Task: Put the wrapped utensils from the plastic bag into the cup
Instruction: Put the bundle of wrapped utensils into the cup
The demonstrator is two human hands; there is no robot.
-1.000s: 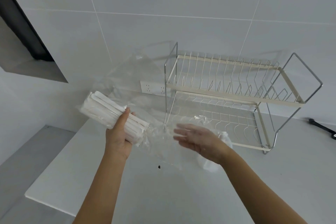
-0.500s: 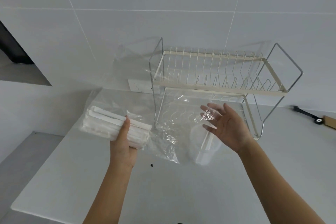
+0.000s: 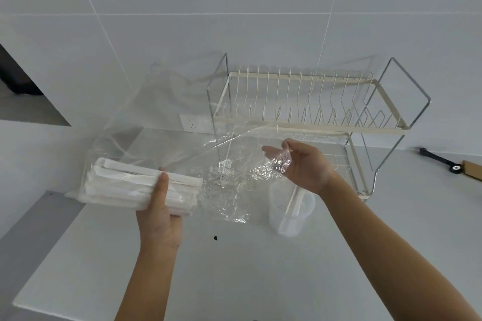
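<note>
A bundle of white paper-wrapped utensils (image 3: 125,185) lies inside a clear plastic bag (image 3: 182,122), held up above the counter. My left hand (image 3: 159,214) grips the bundle through the plastic from below, thumb on top. My right hand (image 3: 305,167) is raised to the right of the bundle and pinches a crumpled edge of the bag's open end. Below that hand a translucent plastic cup (image 3: 289,214) stands upright on the counter with one wrapped utensil leaning inside it.
A two-tier wire dish rack (image 3: 313,101) stands behind the cup against the tiled wall. A wall socket (image 3: 191,122) sits left of the rack. A black tool (image 3: 440,161) and a wooden piece lie at the far right. The counter's left edge drops off beside the bundle.
My right hand rose from near the cup and closed on the bag's open end, stretching the plastic to the right. My left hand kept its hold on the bundle.
</note>
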